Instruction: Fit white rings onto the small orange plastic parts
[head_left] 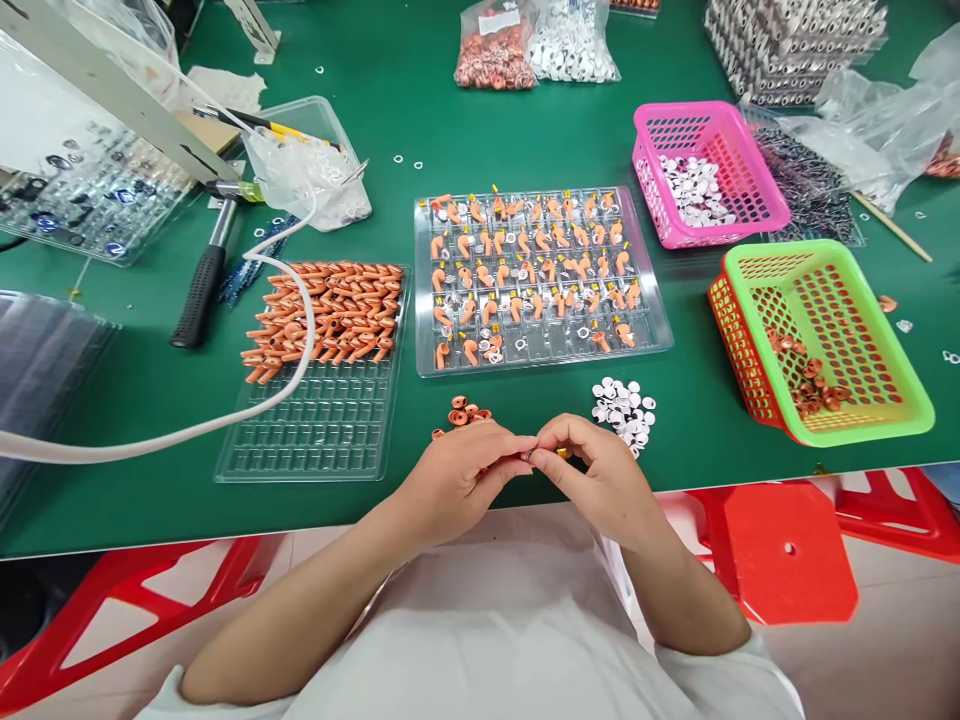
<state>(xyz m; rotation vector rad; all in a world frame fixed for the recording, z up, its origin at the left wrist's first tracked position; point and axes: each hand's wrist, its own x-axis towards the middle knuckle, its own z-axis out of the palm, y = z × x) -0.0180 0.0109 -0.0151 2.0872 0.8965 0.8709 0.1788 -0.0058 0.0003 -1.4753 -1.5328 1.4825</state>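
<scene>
My left hand [461, 478] and my right hand [596, 475] meet at the table's near edge, fingers curled. Together they pinch a tiny part [541, 454], dark with a yellow tip, too small to name. Just beyond the left hand lies a small heap of orange rings [463, 411]. Past the right hand sits a heap of white discs [624, 406]. Further out stands a clear compartment tray [654, 330] holding several orange curved pieces, some with yellow tips.
A second clear tray [315, 430] at the left carries a pile of orange pegs [330, 315]. A white hose [187, 432] crosses it. A hammer [201, 285] lies left. Green basket [896, 395], pink basket [709, 125], and bags of parts [495, 50] fill the right and back.
</scene>
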